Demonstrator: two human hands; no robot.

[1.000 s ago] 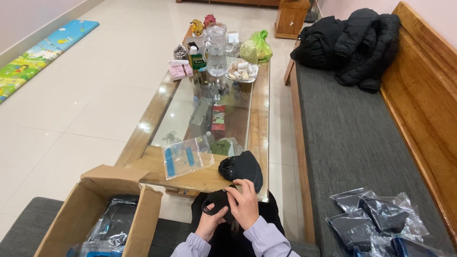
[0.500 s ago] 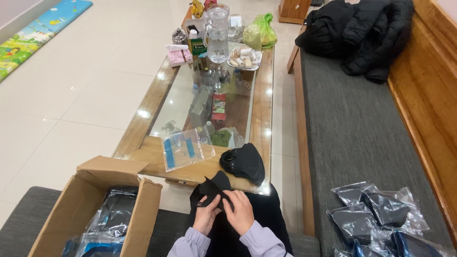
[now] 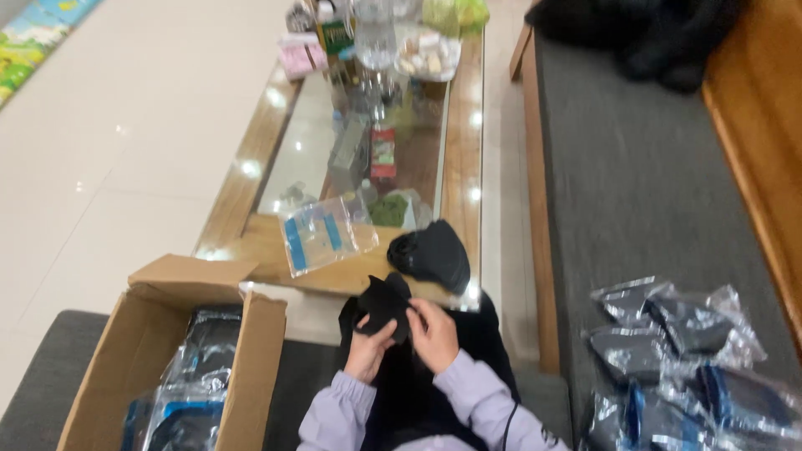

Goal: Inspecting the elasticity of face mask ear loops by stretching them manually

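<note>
left hand + right hand: fingers pinching black mask | risk: loose pinch, mask probably slips onto lap | black mask pile at table edge may slide off

Ahead: black fabric bundle and clear plastic bag with blue strips crowd the wooden glass-topped table's near edge.
Left: open brown cardboard box blocks.
Right: grey bench cushion bare before heaped clear-wrapped dark packets.

A small black cloth piece, crumpled, held above the lap.
</note>
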